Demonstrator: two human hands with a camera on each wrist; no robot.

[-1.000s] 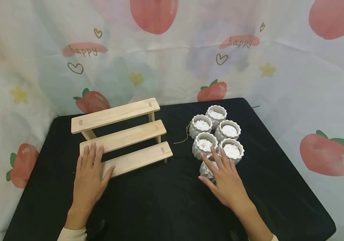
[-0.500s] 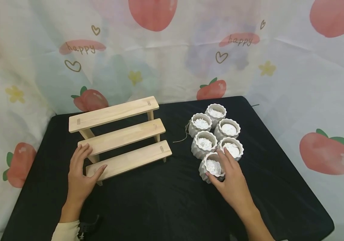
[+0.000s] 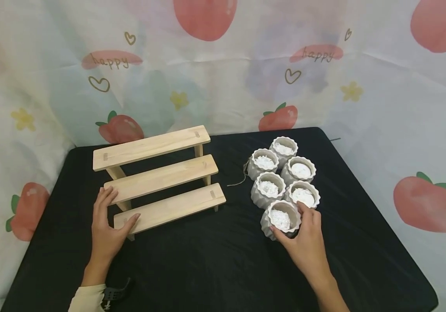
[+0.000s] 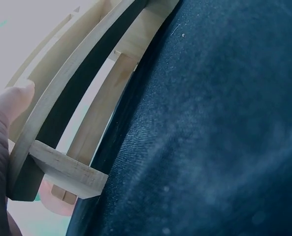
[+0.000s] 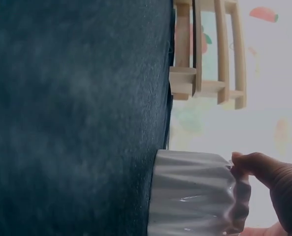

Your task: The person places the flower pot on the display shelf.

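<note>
A three-tier wooden stand [image 3: 160, 178] is on the left of the black-covered table. My left hand [image 3: 105, 229] holds its left end, fingers at the middle shelf and thumb over the lowest one. In the left wrist view the thumb [image 4: 17, 101] lies against the front shelf. On the right, my right hand [image 3: 308, 242] pinches the rim of the nearest white fluted pot [image 3: 266, 224], with white granules inside. The right wrist view has this pot [image 5: 190, 191] from the side, its base at the cloth. Part of its right side is hidden by the fingers.
Several similar white pots [image 3: 262, 197] cluster just behind the pinched one. A thin string [image 3: 238, 183] trails from one pot onto the black cloth [image 3: 207, 260]. A printed curtain [image 3: 223, 86] with fruit drawings hangs around the table's back and sides.
My right hand goes from spread over the pots to pinching the nearest one's rim. My left hand moves from lying flat over the shelves to holding the stand's left end.
</note>
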